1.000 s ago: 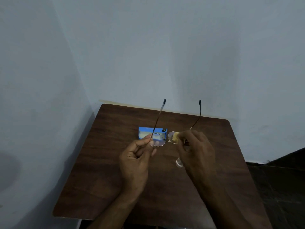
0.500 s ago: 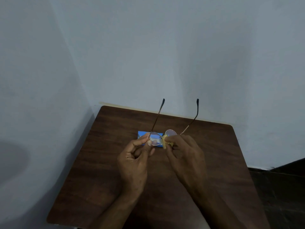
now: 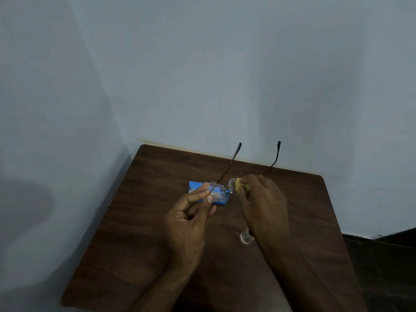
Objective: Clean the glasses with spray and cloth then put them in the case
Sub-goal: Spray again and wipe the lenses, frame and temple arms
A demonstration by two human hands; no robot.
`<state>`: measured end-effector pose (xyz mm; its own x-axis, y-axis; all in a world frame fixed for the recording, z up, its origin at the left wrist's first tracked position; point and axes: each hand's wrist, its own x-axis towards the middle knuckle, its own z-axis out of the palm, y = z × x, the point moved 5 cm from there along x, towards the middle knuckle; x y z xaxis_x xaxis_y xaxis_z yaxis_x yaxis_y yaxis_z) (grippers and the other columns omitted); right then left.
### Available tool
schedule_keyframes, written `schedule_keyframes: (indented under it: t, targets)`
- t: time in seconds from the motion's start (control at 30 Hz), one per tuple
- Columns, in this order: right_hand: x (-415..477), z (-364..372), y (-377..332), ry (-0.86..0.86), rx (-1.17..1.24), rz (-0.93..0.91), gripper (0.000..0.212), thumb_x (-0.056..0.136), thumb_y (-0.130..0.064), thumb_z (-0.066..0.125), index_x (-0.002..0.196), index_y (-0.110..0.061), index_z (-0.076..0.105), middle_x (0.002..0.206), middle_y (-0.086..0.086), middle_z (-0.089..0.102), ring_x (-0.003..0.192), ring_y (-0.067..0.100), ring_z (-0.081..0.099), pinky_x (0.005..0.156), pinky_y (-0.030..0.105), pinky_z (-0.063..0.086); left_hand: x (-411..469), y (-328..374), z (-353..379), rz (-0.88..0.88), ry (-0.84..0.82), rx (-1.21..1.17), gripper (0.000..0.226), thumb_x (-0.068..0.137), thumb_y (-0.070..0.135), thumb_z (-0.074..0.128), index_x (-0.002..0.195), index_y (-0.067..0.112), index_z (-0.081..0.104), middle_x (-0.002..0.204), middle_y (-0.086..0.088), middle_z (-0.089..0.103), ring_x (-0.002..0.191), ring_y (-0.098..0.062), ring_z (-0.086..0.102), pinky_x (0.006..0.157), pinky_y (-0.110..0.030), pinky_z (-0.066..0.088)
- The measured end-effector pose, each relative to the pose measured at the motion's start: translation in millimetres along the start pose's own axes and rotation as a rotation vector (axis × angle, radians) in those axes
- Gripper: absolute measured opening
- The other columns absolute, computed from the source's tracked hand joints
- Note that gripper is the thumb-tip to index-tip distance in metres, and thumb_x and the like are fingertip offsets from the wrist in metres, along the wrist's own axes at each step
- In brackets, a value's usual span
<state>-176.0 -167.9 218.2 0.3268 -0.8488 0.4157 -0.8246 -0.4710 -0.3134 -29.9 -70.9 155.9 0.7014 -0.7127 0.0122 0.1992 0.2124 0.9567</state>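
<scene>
Over the surface (image 3: 135, 244), your left hand (image 3: 189, 221) and right hand (image 3: 263, 203) work above the case (image 3: 195, 188), which sits nearer your left. Left pinches the glasses (image 3: 217, 192) by the left rim, temples pointing away; right pinches the cloth (image 3: 238, 182) on the right lens.

The table (image 3: 135, 221) shows dark brown wood grain. Toward its 12 o'clock: a blue case (image 3: 195, 187), yellow cloth (image 3: 239, 182), black-tipped glasses (image 3: 217, 192).

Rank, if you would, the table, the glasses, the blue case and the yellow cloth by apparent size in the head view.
1. table
2. glasses, though held nearer the camera
3. blue case, partly hidden behind them
4. yellow cloth, mostly inside the right hand
</scene>
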Motion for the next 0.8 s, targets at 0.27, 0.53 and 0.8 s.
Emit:
schedule_keyframes:
  t: [0.27,0.53,0.8]
  targets:
    - [-3,1,1,-0.001,0.058,-0.026,0.018,0.079,-0.013,0.085,0.087,-0.019,0.069,0.084,0.000,0.072,0.072,0.012,0.059,0.061,0.019,0.037,6,3,3,0.030,0.010,0.016,0.022,0.089,-0.006,0.075,0.109,0.002,0.077,0.119,-0.006,0.080,0.111,-0.019,0.078,0.080,-0.035,0.067]
    - [1,2,1,-0.087,0.079,-0.055,0.019,0.082,-0.016,0.082,0.099,-0.018,0.072,0.099,0.002,0.075,0.088,0.020,0.067,0.070,0.024,0.042,8,-3,10,-0.007,-0.009,0.020,0.022,0.088,-0.005,0.076,0.109,0.002,0.077,0.117,-0.007,0.081,0.109,-0.021,0.078,0.077,-0.032,0.067]
    - [6,-3,2,0.008,0.071,-0.135,0.025,0.076,-0.010,0.087,0.098,-0.015,0.076,0.096,0.001,0.076,0.084,0.022,0.069,0.069,0.029,0.054,2,0,20,0.014,-0.013,0.023,0.019,0.088,-0.005,0.077,0.106,0.002,0.078,0.113,-0.007,0.082,0.108,-0.025,0.079,0.082,-0.036,0.067]
